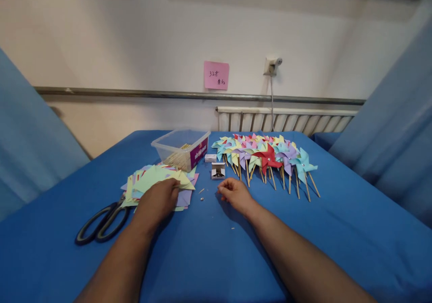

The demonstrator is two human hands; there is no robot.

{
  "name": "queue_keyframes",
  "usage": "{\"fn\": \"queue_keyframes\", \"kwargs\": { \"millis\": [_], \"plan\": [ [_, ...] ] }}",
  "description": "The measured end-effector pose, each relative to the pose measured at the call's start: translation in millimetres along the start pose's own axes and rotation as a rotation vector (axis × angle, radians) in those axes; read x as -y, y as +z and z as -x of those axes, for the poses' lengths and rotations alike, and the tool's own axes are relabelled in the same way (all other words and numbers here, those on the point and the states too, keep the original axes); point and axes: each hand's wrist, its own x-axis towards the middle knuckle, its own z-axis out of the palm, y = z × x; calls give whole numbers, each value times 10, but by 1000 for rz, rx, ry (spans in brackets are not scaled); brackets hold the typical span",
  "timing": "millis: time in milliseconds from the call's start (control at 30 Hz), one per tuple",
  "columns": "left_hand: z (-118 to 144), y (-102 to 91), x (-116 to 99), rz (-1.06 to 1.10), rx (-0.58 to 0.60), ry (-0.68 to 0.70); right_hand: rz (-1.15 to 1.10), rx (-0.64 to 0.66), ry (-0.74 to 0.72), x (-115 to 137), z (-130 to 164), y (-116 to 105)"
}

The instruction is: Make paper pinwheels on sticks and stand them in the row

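Left hand [158, 200] lifts a sheet off the paper stack [158, 181], right hand [235, 193], at three o'clock, fingers curled, contents unclear; folding needs both.

Between the left hand's fingers [173, 187] and the right hand's fingers [225, 189] bare blue desk [209, 240] lies open. Beyond the right fingers a small open box [218, 171] and the pinwheels [266, 157] block the way; beyond the left fingers, paper stack [151, 179] and plastic tub [182, 148]; scissors [103, 222] lie to their left.
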Motion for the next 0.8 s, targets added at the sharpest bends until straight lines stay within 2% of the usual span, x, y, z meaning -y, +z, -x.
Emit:
{"fn": "queue_keyframes", "kwargs": {
  "millis": [100, 167, 267, 333, 433, 500, 633, 800],
  "plan": [
    [24, -93, -75, 57, -134, -106, 67, 27, -31, -7, 12, -2],
    [36, -114, -120, 135, -239, -120, 112, 55, -69, 44, 55, 7],
    [41, -83, -177, 308, -366, -152, 246, 180, -216, 197, 178, 66],
    [42, -46, -209, 399, -411, -151, 539, 365, -405, 300, 272, 132],
    [55, -13, -251, 477, -434, -122, 837, 511, -489, 378, 362, 201],
    [72, -12, -279, 519, -430, -113, 926, 500, -463, 368, 366, 185],
    [109, -28, -337, 610, -406, -106, 979, 386, -364, 281, 277, 40],
    [133, -4, -411, 744, -358, -114, 858, 203, -284, 228, 165, -94]
  ]
}}
